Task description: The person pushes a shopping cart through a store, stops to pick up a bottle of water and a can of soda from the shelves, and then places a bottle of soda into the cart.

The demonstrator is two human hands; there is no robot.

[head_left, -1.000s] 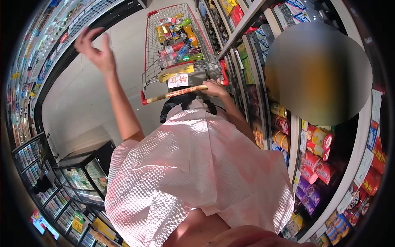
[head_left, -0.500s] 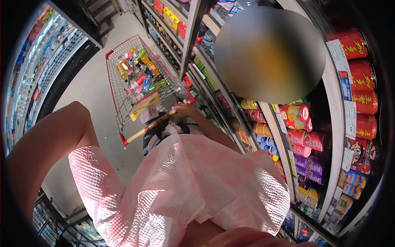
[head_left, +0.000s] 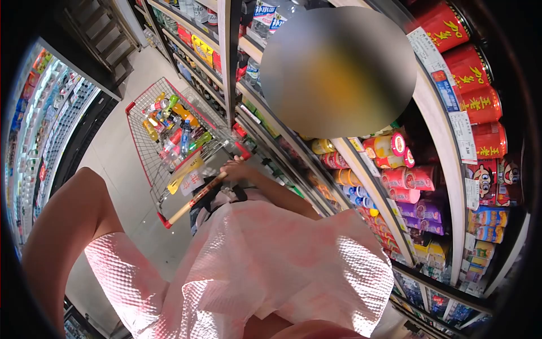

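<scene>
My right hand (head_left: 234, 169) is wrapped around the right end of the shopping cart handle (head_left: 195, 201). The wire cart (head_left: 140, 148) has red trim and stands ahead of me. Inside its basket lie several drink bottles (head_left: 185, 138), among them orange, green and blue ones, heaped loosely. A yellow tag (head_left: 184, 176) hangs by the handle. My left arm (head_left: 76, 217) is bent, with its elbow out to the side, and the left hand is outside the picture.
Close on my right run shelves (head_left: 406, 248) of canned goods, with red drink cans (head_left: 471, 68) at the far right. A bottle-filled display (head_left: 53, 121) lines the left side. Floor (head_left: 104, 150) shows between them. A wooden ladder-like frame (head_left: 101, 34) stands far ahead. A blurred oval hides some shelving.
The view has turned, so the cart and shelves appear farther left. The right hand stays on the handle. The left elbow sits lower in the picture.
</scene>
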